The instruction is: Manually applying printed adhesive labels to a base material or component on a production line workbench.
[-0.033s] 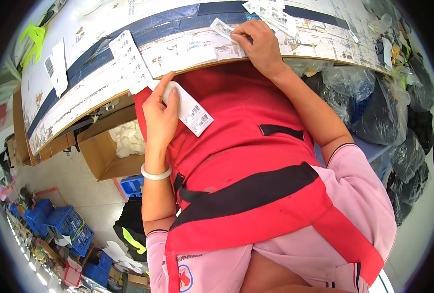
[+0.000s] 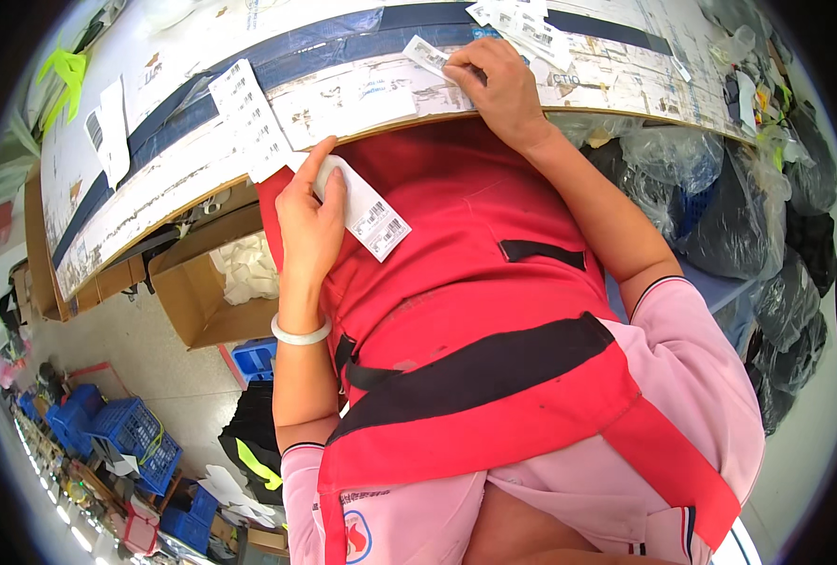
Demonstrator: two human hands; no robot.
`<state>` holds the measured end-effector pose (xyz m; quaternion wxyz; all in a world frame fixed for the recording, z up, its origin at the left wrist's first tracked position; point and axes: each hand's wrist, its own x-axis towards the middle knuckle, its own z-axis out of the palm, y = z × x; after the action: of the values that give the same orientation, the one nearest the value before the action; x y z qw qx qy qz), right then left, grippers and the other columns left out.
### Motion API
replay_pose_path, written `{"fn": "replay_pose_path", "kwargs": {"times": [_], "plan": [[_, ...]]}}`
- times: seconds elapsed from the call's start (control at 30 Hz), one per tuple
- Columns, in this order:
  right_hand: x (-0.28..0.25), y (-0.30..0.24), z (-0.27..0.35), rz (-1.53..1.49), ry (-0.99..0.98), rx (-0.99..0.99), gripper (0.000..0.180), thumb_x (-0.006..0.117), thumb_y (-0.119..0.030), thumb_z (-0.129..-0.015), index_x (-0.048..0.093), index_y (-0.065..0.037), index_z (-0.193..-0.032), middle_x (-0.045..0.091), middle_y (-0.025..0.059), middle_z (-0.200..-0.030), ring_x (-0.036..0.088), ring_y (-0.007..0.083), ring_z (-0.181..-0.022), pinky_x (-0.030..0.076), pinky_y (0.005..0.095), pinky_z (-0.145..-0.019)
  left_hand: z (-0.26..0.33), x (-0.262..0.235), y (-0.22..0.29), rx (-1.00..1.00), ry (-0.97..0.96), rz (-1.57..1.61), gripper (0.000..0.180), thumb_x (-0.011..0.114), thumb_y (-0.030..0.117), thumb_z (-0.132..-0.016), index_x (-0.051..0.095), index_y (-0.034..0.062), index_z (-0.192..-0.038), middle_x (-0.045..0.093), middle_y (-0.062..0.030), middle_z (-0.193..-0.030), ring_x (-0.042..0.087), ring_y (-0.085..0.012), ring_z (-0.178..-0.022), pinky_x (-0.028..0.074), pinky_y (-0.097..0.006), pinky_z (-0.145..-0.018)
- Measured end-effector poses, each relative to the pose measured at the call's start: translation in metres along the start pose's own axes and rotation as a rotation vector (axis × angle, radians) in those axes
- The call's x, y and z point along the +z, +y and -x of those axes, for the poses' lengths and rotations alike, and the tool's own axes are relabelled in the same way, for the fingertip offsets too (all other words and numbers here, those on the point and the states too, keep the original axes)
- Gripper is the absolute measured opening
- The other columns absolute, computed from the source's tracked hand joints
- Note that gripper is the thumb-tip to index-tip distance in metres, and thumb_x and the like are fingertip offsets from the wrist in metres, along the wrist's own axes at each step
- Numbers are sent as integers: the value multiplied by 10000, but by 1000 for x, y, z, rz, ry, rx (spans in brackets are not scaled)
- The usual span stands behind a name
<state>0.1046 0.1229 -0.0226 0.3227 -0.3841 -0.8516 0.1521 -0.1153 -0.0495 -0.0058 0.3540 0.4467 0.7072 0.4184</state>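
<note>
At the table's near edge, my left hand (image 2: 307,218) grips a long white strip of barcode labels between thumb and fingers. The strip's free end (image 2: 377,224) hangs over my red apron; another stretch of labels (image 2: 245,118) lies on the table beyond the hand. My right hand (image 2: 501,89) rests on the tabletop, thumb and forefinger pinched on the end of a single small white label (image 2: 428,58). Farther back, just past that hand, several similar labels (image 2: 536,36) lie in a loose pile.
The worn white table (image 2: 343,85) carries dark blue tape and a white folded slip (image 2: 110,132) at left. Below left stand an open cardboard box (image 2: 188,301) and blue crates (image 2: 141,433). Bagged dark goods (image 2: 729,217) crowd the right side.
</note>
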Motion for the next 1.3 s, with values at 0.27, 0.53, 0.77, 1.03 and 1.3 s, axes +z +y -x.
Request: {"fn": "replay_pose_path", "kwargs": {"times": [0.27, 0.53, 0.77, 1.03, 1.3], "plan": [[-1, -4, 1, 70, 86, -39, 226, 674, -208, -796, 655, -54, -961, 628, 91, -916, 555, 292, -904, 440, 371, -828, -8, 6, 1, 93, 20, -63, 351, 547, 91, -872, 597, 79, -1219, 561, -69, -658, 430, -88, -544, 391, -259, -524], [0, 2, -1, 46, 94, 10, 177, 682, -213, -775, 655, -54, -849, 621, 90, -891, 543, 303, -879, 429, 389, -814, -7, 4, 0, 71, -5, -37, 352, 545, 74, -879, 590, 69, -1228, 566, -33, -702, 430, -60, -583, 383, -227, -537], [2, 5, -2, -22, 108, -2, 87, 658, -151, -790, 635, -68, -800, 609, 73, -853, 540, 289, -845, 433, 388, -784, -6, 5, 0, 64, -25, 17, 351, 532, 62, -896, 576, 57, -1244, 581, -8, -786, 425, -36, -625, 376, -201, -554], [-22, 1, -4, -22, 21, 166, 123, 659, -177, -798, 632, -58, -817, 605, 92, -908, 541, 295, -894, 435, 386, -816, -4, 3, 2, 48, -25, 57, 350, 534, 62, -899, 572, 50, -1247, 614, -25, -854, 472, -42, -696, 417, -199, -634], [-9, 2, 4, 24, 32, 73, 130, 664, -185, -779, 629, -59, -789, 604, 97, -941, 529, 302, -915, 416, 390, -835, -6, 6, 3, 46, -38, 48, 347, 532, 66, -906, 568, 39, -1249, 624, -23, -894, 485, -44, -723, 422, -199, -657]]}}
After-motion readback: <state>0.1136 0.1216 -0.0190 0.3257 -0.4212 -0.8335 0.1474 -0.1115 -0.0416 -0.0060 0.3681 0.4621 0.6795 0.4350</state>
